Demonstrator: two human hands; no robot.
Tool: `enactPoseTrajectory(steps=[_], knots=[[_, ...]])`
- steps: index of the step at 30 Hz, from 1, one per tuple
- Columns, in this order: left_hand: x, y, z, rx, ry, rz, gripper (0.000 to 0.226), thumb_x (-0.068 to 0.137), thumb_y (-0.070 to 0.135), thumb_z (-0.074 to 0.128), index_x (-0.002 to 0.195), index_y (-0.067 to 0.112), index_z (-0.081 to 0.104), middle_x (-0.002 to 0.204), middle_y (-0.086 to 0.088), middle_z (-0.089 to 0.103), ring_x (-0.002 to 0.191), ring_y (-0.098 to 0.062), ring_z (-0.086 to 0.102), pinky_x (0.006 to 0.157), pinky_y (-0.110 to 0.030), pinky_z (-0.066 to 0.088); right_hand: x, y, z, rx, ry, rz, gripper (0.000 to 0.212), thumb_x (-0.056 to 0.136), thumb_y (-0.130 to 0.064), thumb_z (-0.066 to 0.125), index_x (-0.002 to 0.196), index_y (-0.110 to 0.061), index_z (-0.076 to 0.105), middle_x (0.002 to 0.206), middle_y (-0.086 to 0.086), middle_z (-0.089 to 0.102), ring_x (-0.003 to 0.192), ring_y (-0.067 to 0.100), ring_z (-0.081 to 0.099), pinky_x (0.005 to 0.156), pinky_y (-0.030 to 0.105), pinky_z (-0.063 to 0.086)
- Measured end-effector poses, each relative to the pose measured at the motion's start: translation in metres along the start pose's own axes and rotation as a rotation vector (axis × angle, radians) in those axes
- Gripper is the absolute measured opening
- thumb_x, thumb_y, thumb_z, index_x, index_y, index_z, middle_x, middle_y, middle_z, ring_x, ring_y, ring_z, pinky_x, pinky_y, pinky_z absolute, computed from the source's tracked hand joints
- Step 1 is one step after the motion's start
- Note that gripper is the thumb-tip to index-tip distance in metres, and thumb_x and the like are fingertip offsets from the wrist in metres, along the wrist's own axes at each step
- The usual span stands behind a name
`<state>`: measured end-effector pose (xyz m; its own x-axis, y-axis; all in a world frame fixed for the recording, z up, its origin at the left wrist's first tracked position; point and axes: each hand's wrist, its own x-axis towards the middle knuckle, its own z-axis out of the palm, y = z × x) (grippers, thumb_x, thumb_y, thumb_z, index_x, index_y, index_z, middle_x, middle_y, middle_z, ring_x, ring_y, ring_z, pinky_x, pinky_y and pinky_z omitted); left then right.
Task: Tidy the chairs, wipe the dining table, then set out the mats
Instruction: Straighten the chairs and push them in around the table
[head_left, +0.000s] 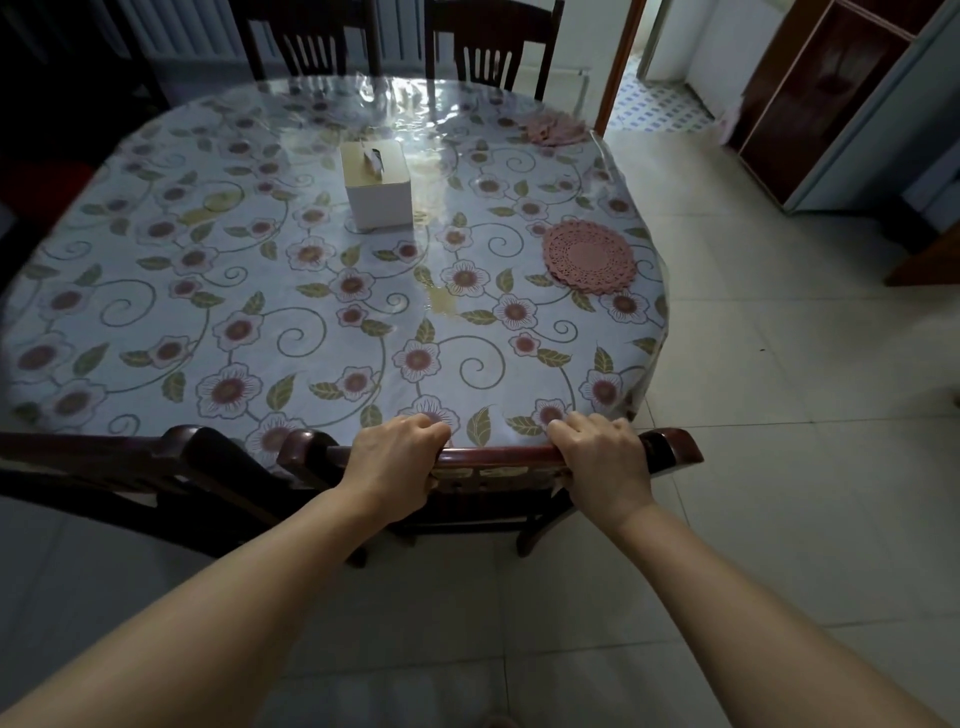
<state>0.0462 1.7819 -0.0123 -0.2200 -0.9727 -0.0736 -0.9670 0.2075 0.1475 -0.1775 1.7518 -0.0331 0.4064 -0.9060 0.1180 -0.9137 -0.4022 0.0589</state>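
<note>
We stand at the near edge of the round worktop, both arms stretched forward; our left hand is curled over the top rail of the dark wooden chair directly in front of us, fingers wrapped over its far side, and our right hand grasps the same rail further to the right, so both hands are clenched on the chair back; the chair's back stands just at the worktop's edge, its rail touching or nearly touching the clear plastic cover; a second dark chair stands beside it to the left, also against the worktop; two more chairs stand at the far side; the worktop carries a floral cloth under glossy plastic; near its middle sits a white tissue box with a tissue poking from the slot; a stack of round pink lace mats lies near the right edge, and another pinkish lace mat lies at the far right rim; pale floor tiles spread to the right, toward an open doorway.
</note>
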Motion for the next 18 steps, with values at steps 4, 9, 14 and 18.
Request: enactPoseTrajectory(steps=[4,9,14,18], knots=[[-0.005,0.001,0.004,-0.011,0.026,-0.061,0.022,0.079,0.024,0.067,0.094,0.019,0.052,0.095,0.004,0.057,0.081,-0.014,0.045,0.063,-0.028,0.033,-0.002,-0.006,-0.003,-0.039,-0.051,0.086,0.044,0.047,-0.009,0.087,0.084,-0.017,0.065,0.073,0.002,0.064,0.064,0.024,0.061,0.059,0.034,0.048],[-0.012,0.009,-0.006,-0.079,-0.089,-0.092,0.037,0.084,0.036,0.061,0.113,0.019,0.047,0.114,-0.001,0.056,0.106,-0.024,0.052,0.080,-0.035,0.040,-0.005,-0.008,-0.018,0.066,-0.205,0.131,0.061,0.078,-0.022,0.069,0.130,-0.021,0.037,0.118,0.008,0.050,0.110,0.028,0.048,0.091,0.039,0.040],[-0.029,0.017,-0.019,-0.116,-0.103,-0.082,0.060,0.085,0.047,0.057,0.135,0.024,0.036,0.135,0.000,0.048,0.123,-0.023,0.045,0.102,-0.039,0.033,-0.028,-0.023,-0.045,0.211,-0.272,0.139,0.089,0.078,-0.037,0.070,0.145,-0.020,0.015,0.143,0.008,0.029,0.134,0.026,0.026,0.112,0.037,0.021],[-0.040,0.021,-0.035,-0.140,-0.071,-0.072,0.057,0.085,0.048,0.057,0.133,0.023,0.037,0.132,-0.002,0.050,0.120,-0.025,0.047,0.099,-0.039,0.036,-0.044,-0.036,-0.069,0.203,-0.273,0.158,0.087,0.081,-0.042,0.067,0.146,-0.020,0.015,0.150,0.007,0.021,0.140,0.024,0.017,0.114,0.037,0.017]])
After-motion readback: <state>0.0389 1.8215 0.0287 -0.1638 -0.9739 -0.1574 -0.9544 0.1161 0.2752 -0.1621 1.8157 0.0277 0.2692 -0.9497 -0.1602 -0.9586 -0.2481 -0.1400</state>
